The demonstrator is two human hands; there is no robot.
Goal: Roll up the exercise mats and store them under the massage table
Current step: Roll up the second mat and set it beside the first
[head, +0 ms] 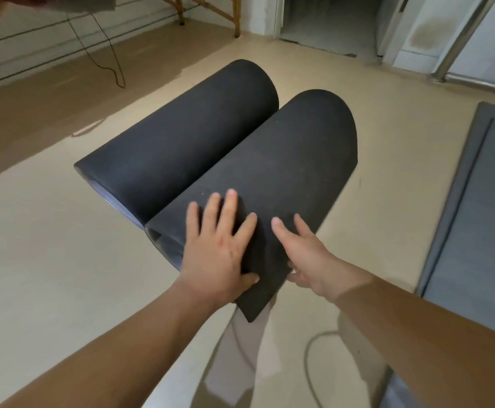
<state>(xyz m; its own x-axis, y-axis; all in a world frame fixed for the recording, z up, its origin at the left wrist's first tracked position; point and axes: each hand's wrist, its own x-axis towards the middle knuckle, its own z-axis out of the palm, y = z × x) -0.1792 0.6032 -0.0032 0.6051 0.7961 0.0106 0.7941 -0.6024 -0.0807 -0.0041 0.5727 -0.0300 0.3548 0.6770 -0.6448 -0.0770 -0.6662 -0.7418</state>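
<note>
A black exercise mat is held up off the floor in front of me, its two ends curled into side-by-side rolls; the far roll lies on the left. My left hand presses flat on the near roll, thumb tucked under the mat's loose corner. My right hand grips the same edge from the right, fingers on top and thumb below. A second grey mat lies flat on the floor at the right. The massage table's wooden legs show at the top.
A thin dark cable hangs down under the massage table at top left. A doorway opens at the top centre. A metal rail stands at the upper right. A pale cord loops on the beige floor near my feet.
</note>
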